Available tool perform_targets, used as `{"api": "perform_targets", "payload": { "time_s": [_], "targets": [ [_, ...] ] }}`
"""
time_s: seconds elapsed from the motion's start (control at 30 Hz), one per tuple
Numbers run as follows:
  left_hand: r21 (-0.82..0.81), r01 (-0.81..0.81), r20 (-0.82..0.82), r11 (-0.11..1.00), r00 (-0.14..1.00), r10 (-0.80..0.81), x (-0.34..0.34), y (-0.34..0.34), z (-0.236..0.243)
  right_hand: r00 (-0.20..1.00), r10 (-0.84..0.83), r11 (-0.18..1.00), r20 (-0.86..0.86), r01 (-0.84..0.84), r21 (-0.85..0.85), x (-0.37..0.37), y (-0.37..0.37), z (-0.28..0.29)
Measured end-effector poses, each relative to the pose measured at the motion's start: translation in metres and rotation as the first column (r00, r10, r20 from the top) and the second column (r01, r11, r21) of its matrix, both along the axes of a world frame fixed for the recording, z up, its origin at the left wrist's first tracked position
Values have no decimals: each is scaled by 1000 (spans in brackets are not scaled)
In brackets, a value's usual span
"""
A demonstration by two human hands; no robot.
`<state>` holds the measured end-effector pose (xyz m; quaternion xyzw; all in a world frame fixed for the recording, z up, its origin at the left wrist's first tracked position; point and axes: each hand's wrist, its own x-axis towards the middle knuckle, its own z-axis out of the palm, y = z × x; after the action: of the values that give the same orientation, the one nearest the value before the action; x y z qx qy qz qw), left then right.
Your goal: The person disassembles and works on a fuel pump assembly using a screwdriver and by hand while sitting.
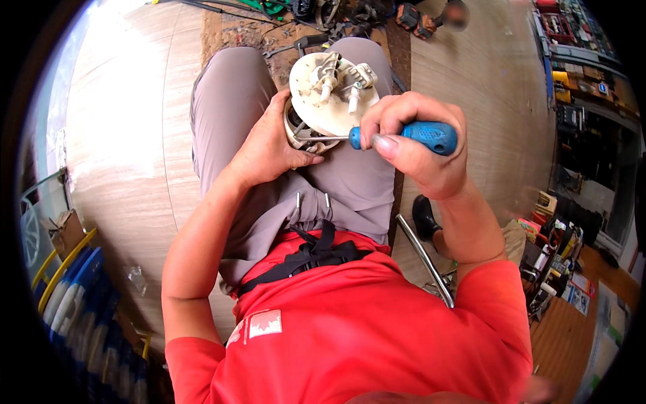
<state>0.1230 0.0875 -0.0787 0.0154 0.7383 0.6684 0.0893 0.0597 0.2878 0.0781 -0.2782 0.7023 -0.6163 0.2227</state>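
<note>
If the blue screwdriver (437, 136) were pushed too hard, its shaft could be made to slip and the left hand (264, 149) could be jabbed, or the cream round plate (316, 101) could be cracked. The round housing (291, 123) beneath the plate, held over the lap (330, 176), is gripped at its left side between the left hand's fingers and thumb; the screwdriver's handle is enclosed by the curled right hand (431, 161), while its tip's exact contact cannot be told

Screwdriver (434, 137): tip indistinct
Housing (324, 145): partly hidden behind disc (317, 108)
Green strands (272, 6): cut off above
Round thing (456, 15): blurred
</note>
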Motion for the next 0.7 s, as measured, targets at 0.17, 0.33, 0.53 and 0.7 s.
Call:
{"api": "perform_targets", "payload": {
  "time_s": [0.17,0.33,0.53,0.7],
  "targets": [
    [22,-14,42,1000,999,13,0,1,1,989,-83,994,121,73,80,-7,-2,4],
    [-84,-56,78,995,995,62,0,7,13,993,-85,987,76,74,139,-17,-11,12],
    [-6,-121,19,993,992,121,10,16,1,943,-129,989,306,146,-33,-5,33,9],
    [-242,66,-56,968,995,-82,16,-2,3,962,-91,986,257,122,-110,28,63,-19]
  ]
}}
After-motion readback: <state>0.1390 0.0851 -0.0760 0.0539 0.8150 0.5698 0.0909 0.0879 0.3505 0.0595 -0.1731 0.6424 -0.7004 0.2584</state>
